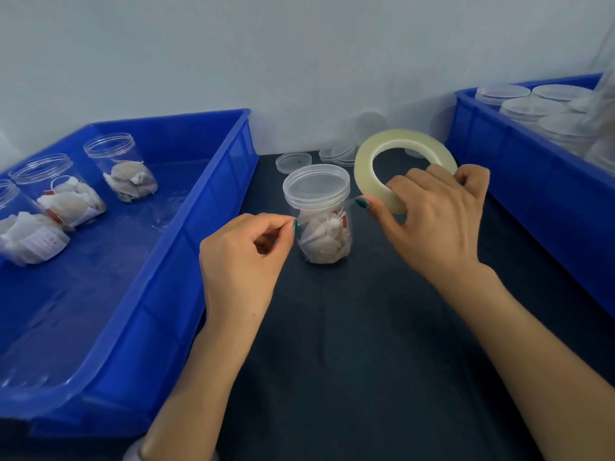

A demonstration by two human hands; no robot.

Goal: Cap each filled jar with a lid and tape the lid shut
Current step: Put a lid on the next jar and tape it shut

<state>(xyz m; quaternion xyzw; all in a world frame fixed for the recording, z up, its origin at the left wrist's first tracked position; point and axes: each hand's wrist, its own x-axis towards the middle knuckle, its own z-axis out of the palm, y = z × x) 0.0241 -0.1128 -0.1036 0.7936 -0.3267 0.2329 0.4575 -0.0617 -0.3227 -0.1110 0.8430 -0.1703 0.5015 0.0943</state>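
Observation:
A clear jar [324,241] filled with white tea bags stands on the dark table, with a clear lid [316,186] on top. My right hand [432,221] grips a roll of clear tape [366,151] just right of the jar, thumb stretched toward the lid's edge. My left hand [246,257] pinches the free end of the tape at the jar's left side, just below the lid. A thin clear strip seems to run across the jar's front between my hands.
A blue bin [186,207] on the left holds three open filled jars [123,168]. A second blue bin [519,168] at the right holds several capped jars [525,111]. Loose clear lids [293,162] lie behind the jar near the wall.

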